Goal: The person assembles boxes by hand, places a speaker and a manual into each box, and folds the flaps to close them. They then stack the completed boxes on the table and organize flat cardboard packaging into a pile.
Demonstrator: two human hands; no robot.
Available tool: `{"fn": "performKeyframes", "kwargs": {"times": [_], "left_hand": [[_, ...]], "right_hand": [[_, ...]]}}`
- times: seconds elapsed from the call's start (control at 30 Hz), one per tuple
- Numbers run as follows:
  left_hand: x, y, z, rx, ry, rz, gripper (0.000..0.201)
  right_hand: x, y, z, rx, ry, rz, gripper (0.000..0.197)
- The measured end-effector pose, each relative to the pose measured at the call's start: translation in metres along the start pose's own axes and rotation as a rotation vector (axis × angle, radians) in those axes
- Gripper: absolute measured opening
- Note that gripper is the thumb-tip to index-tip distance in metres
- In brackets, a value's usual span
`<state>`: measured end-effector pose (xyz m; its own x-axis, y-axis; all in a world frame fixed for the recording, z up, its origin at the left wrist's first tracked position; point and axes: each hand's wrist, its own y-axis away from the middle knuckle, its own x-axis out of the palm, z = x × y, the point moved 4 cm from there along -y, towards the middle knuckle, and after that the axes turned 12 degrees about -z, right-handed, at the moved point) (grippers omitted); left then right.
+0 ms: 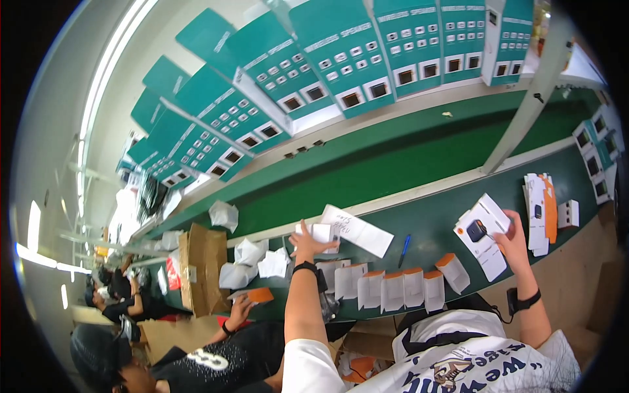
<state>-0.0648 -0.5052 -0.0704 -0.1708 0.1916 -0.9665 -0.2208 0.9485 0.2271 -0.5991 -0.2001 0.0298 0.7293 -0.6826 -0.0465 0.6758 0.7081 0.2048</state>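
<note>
Over green table point(429, 236), right fingers point(514, 226) grip carton's point(483, 251) edge.

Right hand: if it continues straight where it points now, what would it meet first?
Beyond the white carton it holds, the right hand would probably first meet the pale rail near the foot of the slanted post; the hand's height is unclear.

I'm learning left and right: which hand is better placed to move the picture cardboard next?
Probably the right hand: it holds the picture cardboard. The left hand is farther away, beyond the blue pen, at a small white box.
</note>
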Motion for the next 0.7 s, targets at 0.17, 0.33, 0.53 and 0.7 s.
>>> {"fn": "performKeyframes", "kwargs": {"times": [0.17,0.33,0.53,0.7], "left_hand": [[0.019,-0.015,-0.01,0.211,-0.136,-0.184,0.14],[0.003,-0.027,0.018,0.176,-0.078,-0.185,0.135],[0.006,-0.049,0.012,0.161,-0.002,-0.226,0.114],[-0.043,-0.035,0.02,0.208,-0.088,-0.356,0.132]], "right_hand": [[-0.104,0.065,-0.041,0.08,0.057,-0.39,0.056],[-0.15,0.094,-0.068,0.379,-0.034,-0.695,0.057],[-0.221,0.113,-0.06,0.426,-0.158,-0.848,0.057],[-0.31,0.082,-0.064,0.325,-0.132,-1.079,0.07]]}}
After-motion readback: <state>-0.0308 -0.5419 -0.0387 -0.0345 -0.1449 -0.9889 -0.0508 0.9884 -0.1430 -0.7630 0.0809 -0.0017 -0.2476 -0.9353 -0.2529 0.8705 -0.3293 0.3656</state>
